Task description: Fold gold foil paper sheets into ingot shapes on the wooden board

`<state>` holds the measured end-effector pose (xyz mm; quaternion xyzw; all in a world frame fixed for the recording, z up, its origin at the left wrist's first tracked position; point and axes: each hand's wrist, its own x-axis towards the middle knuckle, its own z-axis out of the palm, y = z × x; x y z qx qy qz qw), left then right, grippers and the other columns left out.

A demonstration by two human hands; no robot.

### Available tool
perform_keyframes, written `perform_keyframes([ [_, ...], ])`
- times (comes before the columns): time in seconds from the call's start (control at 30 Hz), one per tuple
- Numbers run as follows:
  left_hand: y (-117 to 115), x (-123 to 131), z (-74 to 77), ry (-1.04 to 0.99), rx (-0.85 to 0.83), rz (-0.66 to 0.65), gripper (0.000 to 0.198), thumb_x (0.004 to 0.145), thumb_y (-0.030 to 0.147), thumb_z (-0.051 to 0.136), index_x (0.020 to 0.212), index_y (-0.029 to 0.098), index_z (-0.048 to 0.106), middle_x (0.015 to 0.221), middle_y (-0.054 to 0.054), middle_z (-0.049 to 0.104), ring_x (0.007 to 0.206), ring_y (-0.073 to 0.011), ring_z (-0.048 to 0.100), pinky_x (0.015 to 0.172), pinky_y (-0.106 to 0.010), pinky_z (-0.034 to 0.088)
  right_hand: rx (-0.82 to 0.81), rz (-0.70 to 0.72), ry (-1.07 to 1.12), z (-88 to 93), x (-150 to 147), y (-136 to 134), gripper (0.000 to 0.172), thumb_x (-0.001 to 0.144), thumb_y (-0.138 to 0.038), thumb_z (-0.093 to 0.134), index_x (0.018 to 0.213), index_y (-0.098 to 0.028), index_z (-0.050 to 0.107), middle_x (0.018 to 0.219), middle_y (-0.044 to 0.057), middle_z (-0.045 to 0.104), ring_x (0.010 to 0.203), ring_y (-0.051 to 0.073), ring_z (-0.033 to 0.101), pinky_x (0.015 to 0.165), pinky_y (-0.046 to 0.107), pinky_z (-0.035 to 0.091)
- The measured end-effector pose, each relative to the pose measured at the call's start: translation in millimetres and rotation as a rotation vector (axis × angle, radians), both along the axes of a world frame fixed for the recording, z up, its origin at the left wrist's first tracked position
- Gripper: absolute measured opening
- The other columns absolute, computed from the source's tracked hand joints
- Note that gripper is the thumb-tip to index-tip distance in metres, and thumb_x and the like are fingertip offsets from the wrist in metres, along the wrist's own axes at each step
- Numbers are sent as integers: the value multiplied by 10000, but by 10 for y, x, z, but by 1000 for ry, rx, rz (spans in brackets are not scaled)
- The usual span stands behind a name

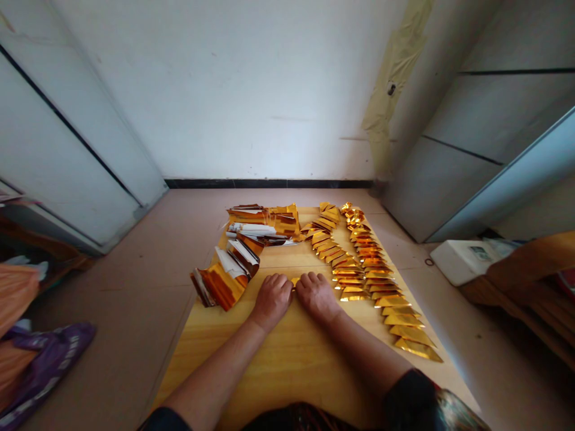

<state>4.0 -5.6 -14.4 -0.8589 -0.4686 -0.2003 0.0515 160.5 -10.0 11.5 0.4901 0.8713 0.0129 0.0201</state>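
Note:
Near the middle of the wooden table [233,359], my left hand [273,299] and my right hand [317,297] are close together with curled fingers. Between them shows a small bit of gold foil paper [294,283], gripped from both sides and mostly covered by the fingers. Loose gold foil sheets [224,284] with white backs lie left of my left hand, partly curled. Right of my right hand, folded gold foil pieces [344,269] overlap in a curved row. A second, longer row of folded pieces [386,287] runs along the table's right side.
A stack of gold foil sheets [283,221] sits at the table's far edge. On the floor at left are purple and orange bags [49,359]. To the right stands a white box [465,261] beside a wooden piece of furniture [525,281]. A white wall [251,102] rises beyond.

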Motion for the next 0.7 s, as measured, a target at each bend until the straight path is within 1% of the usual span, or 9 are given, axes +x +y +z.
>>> perform_keyframes([
  [0.1, -6, 5, 7, -15, -21, 27, 175, 843, 114, 489, 720, 185, 592, 751, -52, 564, 767, -188, 505, 705, -321, 394, -3, 11, 1, -11, 29, -3, 204, 944, -181, 401, 956, -175, 605, 963, 100, 588, 897, 218, 483, 701, 322, 366],
  [0.27, -8, 10, 17, -81, -97, 78, 153, 831, 122, 503, 746, 184, 614, 776, -52, 586, 798, -189, 529, 740, -315, 410, 15, -27, 8, -49, 40, -10, 188, 945, -187, 409, 947, -186, 598, 965, 88, 581, 911, 218, 480, 692, 309, 375],
  [0.4, 1, 5, 22, -146, -166, 145, 130, 802, 122, 527, 741, 190, 619, 783, -44, 595, 807, -182, 549, 738, -309, 404, 23, -57, 16, -45, 32, -24, 182, 946, -203, 415, 960, -192, 596, 969, 83, 582, 918, 223, 483, 710, 314, 383],
  [0.53, -6, 13, 40, -165, -221, 209, 109, 785, 133, 546, 758, 200, 628, 791, -33, 621, 825, -185, 571, 722, -312, 380, 14, -104, 18, -36, 63, -34, 176, 941, -195, 424, 977, -197, 596, 985, 89, 580, 933, 223, 478, 728, 314, 381],
  [0.7, -41, 55, 55, -127, -200, 261, 106, 789, 133, 533, 797, 205, 610, 800, -32, 632, 831, -199, 570, 708, -322, 346, 36, -153, 19, -81, 105, -32, 171, 942, -194, 421, 969, -201, 589, 971, 84, 581, 910, 220, 487, 724, 314, 370],
])
